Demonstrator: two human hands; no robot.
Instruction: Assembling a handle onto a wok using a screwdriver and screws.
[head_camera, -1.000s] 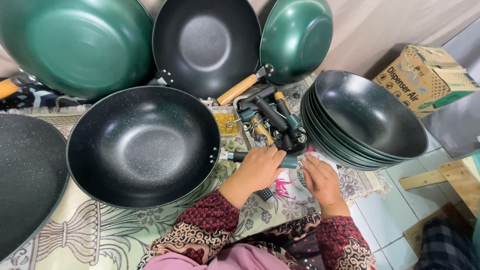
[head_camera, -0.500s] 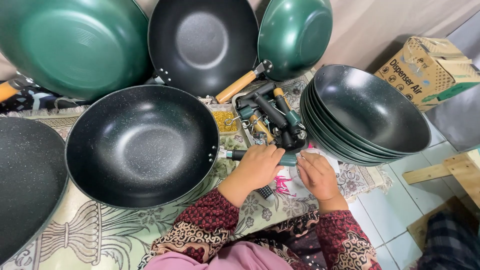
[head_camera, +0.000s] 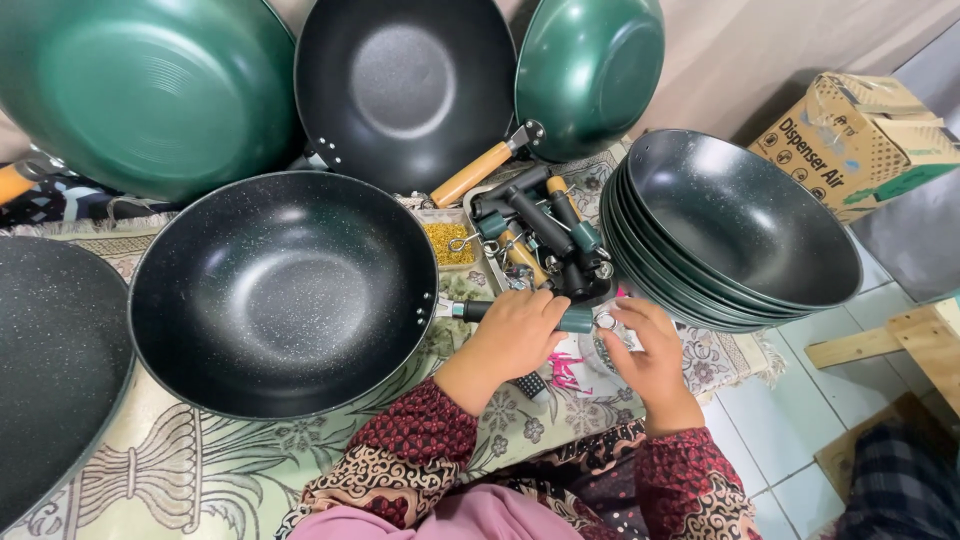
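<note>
Gripping a dark handle (head_camera: 520, 312) with a teal end, the left hand (head_camera: 515, 335) has its fingers (head_camera: 548, 310) curled over the top and clamped on it. That handle runs sideways from the rim of a large black speckled wok (head_camera: 280, 290) and stays attached to it. Just beyond the handle's teal end, the right hand (head_camera: 650, 350) has its fingertips pinched together at a small metal ring; whether they truly hold the ring is too small to tell.

Taking the speckled wok as the landmark: it lies open side up on a pale green patterned cloth (head_camera: 200, 470) that covers the surface. Just past its handle side, behind both hands, a shallow tray (head_camera: 478, 200) holds loose handles (head_camera: 540, 225) in black, teal and wood colours, with a small patch of yellow bits (head_camera: 450, 243) beside them. Farther out on that side sits a stack of dark bowl-shaped woks (head_camera: 740, 215), nested one inside another. Behind the speckled wok, three more pans lean upright: a large green one (head_camera: 140, 90), a black one (head_camera: 405, 85) with a wooden handle (head_camera: 472, 175), and a smaller green one (head_camera: 590, 70). On the opposite side from the hands, part of another black speckled pan (head_camera: 50, 370) shows at the frame edge. Well beyond the stack, a cardboard box (head_camera: 860, 140) rests on a tiled floor (head_camera: 790, 420). Both forearms wear dark red patterned sleeves (head_camera: 420, 440).
</note>
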